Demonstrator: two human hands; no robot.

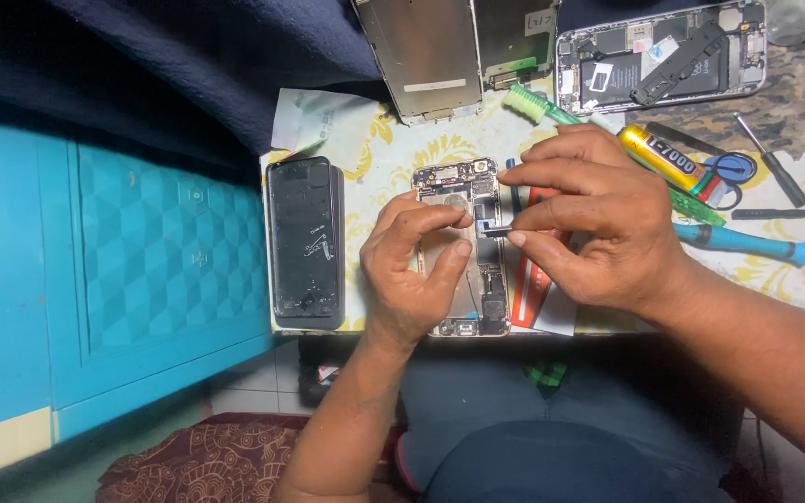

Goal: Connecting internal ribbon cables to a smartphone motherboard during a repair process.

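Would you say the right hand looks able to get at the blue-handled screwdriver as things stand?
Probably yes: the screwdriver lies uncovered on the table just beside the right hand, though that hand now pinches a small dark part over the open phone.

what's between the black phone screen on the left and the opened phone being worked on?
Head view: between the black screen panel and the opened phone only bare yellow-patterned table cover shows up top; lower down, the left hand fills part of the gap.

Patterned table (379,149) bears opened phone (463,251), black screen (305,242), perhaps glue tube (663,158).
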